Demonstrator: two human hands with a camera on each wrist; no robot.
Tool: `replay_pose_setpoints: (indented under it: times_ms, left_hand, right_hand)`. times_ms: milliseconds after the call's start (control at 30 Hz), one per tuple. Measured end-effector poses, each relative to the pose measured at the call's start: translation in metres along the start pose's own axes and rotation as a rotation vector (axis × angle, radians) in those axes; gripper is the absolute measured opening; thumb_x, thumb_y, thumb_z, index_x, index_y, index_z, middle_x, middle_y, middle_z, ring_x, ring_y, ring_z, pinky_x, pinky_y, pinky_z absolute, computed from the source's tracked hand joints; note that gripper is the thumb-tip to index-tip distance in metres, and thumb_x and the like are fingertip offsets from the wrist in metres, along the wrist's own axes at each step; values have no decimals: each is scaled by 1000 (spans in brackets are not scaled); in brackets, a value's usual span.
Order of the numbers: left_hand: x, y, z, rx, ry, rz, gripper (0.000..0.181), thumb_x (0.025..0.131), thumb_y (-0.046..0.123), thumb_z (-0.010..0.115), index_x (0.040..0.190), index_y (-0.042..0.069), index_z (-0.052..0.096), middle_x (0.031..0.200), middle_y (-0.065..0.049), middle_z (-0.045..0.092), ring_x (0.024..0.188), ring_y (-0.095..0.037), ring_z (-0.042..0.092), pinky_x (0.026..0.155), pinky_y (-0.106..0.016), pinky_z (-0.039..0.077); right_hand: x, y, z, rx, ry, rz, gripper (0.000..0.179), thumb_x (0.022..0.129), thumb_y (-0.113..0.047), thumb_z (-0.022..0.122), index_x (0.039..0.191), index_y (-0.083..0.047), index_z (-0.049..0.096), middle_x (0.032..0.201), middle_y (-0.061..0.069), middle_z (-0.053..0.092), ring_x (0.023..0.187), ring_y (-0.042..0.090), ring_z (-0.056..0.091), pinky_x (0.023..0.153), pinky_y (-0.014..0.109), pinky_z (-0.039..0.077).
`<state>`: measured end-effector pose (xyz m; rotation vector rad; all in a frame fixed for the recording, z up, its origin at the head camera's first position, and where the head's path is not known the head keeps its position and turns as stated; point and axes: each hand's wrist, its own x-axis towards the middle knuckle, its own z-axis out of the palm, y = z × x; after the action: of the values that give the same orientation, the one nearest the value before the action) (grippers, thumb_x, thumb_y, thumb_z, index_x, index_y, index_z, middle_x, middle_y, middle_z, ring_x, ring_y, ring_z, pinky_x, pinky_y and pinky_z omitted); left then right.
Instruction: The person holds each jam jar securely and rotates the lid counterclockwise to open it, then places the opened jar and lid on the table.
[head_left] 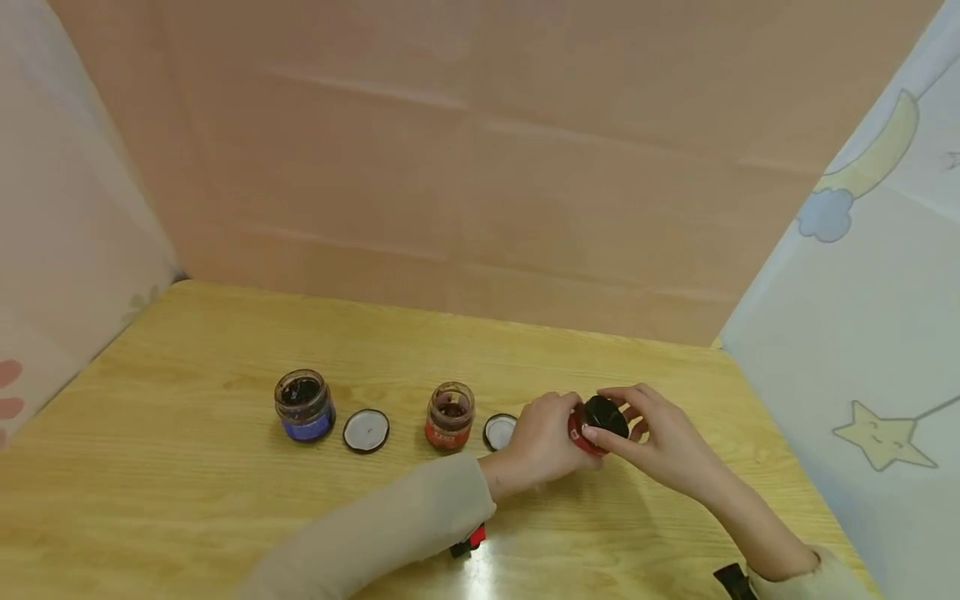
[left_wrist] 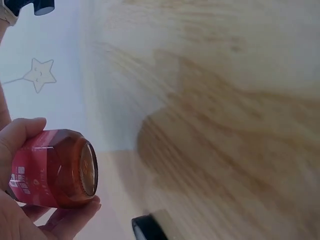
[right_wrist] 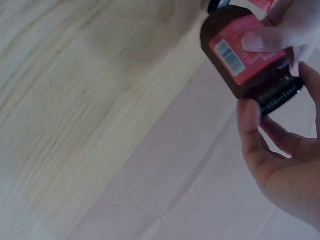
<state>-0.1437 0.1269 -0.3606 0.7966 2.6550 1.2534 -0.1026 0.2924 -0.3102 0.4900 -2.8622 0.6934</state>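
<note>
A glass jar with a red label and a black lid is held above the table at the right. My left hand grips it round the body. Fingers and thumb of my right hand pinch the rim of the lid, which sits on the jar. In the left wrist view the jar lies tilted in the hand, its bottom turned towards the table. The right wrist view shows a barcode on the label of the jar, with the right thumb against the lid.
Left of the hands stand two lidless jars holding dark contents, one blue-labelled and one red-labelled. Beside them lie two lids, white inside up: one lid between the jars, another lid partly behind the left hand. Walls enclose the wooden table.
</note>
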Motion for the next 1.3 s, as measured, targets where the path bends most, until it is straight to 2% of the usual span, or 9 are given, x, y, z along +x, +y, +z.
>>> replay_pose_setpoints:
  times_ms: [167,333,433,633,867,1033,1133,1300]
  left_hand:
    - [-6,3,-7,123,9,30,41,65,42,85,91,19,63,78,8,57,67,-4,49,58,-17,39]
    - [-11,5,-10,160,38,34,43,65,45,83,93,18,64,77,8,57,66,-4,50,58,-17,40]
    - [-11,4,-11,160,53,42,43,64,45,83,91,18,64,76,9,58,65,-3,50,57,-16,39]
    - [-12,2,-13,103,55,74,38,63,43,85,83,19,63,71,12,60,58,1,50,52,-13,38]
    - [-17,2,-12,80,38,48,37,61,44,85,81,23,61,68,16,57,58,3,47,51,-12,36]
    - [-20,1,-9,65,42,40,37,61,41,85,83,22,62,70,15,59,60,3,48,52,-11,37]
    - [-21,2,-8,67,64,52,38,60,40,85,83,22,62,70,14,60,60,3,49,52,-11,37]
    - [-22,0,-12,33,62,46,38,59,39,86,82,22,62,70,16,59,59,6,49,52,-10,37]
  right_hand:
    - [1,-2,4,-7,-7,52,41,84,-32,74,115,-6,65,98,1,63,73,10,56,60,23,48]
    - [5,-8,5,-6,-32,145,39,86,-39,70,108,-7,67,89,0,65,70,8,54,55,23,45]
    - [6,-11,6,-3,-12,167,38,85,-39,71,104,-7,68,85,0,64,70,9,54,56,24,45]
    - [4,-11,10,10,66,100,28,81,-31,76,95,-8,70,78,-3,60,64,6,48,54,22,42]
    - [-2,-5,20,24,118,5,19,79,-24,77,91,-13,66,71,-8,49,58,2,41,48,21,37]
    - [-6,-1,26,12,145,-38,19,79,-22,77,92,-15,64,74,-11,47,58,0,38,48,20,36]
    - [-7,1,27,29,161,-62,19,79,-20,77,92,-16,64,77,-13,50,59,0,40,48,20,37]
    - [-1,3,29,84,167,-133,21,77,-16,77,94,-18,64,82,-13,52,61,0,43,50,20,40]
